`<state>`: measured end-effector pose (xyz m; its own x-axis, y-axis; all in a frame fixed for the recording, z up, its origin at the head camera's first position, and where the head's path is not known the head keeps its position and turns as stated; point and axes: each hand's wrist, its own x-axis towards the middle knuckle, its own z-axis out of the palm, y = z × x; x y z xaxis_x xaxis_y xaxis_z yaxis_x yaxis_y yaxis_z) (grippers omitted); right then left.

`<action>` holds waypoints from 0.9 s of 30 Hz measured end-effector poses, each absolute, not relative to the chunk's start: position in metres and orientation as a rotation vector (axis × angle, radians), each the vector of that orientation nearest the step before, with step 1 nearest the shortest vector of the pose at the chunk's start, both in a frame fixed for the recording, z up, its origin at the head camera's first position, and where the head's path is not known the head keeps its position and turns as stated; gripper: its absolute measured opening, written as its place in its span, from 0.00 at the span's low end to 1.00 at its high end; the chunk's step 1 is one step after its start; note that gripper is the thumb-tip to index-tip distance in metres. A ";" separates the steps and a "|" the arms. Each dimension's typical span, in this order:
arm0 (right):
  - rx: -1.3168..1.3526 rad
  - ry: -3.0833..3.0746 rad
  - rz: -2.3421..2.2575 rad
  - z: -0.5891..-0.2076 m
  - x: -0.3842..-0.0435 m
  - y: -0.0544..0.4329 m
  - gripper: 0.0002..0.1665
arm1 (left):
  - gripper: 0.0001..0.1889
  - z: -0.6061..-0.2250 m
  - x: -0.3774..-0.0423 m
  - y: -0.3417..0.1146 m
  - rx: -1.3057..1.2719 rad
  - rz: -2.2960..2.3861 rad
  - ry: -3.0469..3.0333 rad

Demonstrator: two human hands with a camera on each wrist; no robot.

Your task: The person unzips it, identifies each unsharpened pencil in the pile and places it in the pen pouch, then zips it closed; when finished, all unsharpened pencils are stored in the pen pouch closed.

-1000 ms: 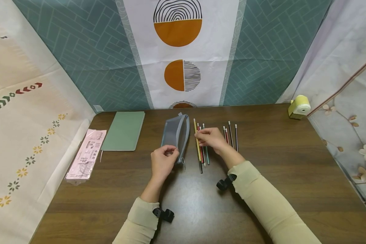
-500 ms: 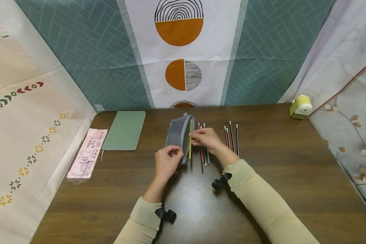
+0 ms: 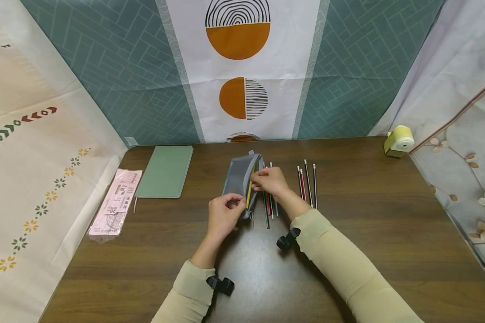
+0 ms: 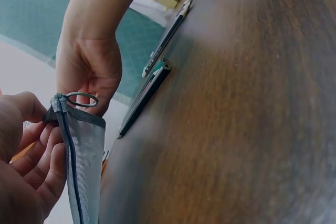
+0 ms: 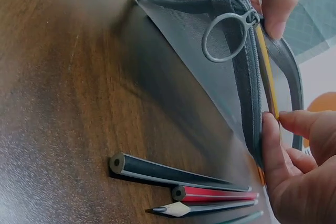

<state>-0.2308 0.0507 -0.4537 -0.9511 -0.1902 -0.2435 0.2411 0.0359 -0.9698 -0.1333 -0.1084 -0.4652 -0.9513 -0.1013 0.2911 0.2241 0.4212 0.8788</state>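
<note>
Left hand (image 3: 224, 211): pinches the near end of the pouch (image 3: 236, 172).
Right hand (image 3: 271, 181): pinches the yellow pencil (image 5: 268, 71).
Yellow pencil: in the pouch's mouth, depth unclear.
Other pencils (image 5: 168, 174): right of the pouch.

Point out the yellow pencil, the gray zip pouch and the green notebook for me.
Yellow pencil (image 5: 268, 72), right wrist view, on its exposed shaft.
Gray zip pouch (image 3: 236, 175), head view, on its side panel.
Green notebook (image 3: 164, 172), head view, middle of its cover.
</note>
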 end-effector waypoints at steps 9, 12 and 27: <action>0.016 2.011 -1.983 -0.446 -0.230 0.054 0.17 | 0.02 -0.464 -0.135 -0.109 -0.099 -1.530 -2.366; 0.016 2.015 -1.988 -0.443 -0.228 0.058 0.18 | 0.02 -0.464 -0.136 -0.110 -0.086 -1.511 -2.357; 0.112 2.216 -2.014 -0.455 -0.230 0.097 0.16 | 0.03 -0.464 -0.136 -0.119 0.025 -1.470 -2.351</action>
<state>-0.2297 0.0973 -0.4553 -0.9867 -0.0418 -0.1569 0.1522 0.0988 -0.9834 -0.1362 -0.1190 -0.4636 -0.9327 -0.2055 0.2962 0.1764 0.4564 0.8721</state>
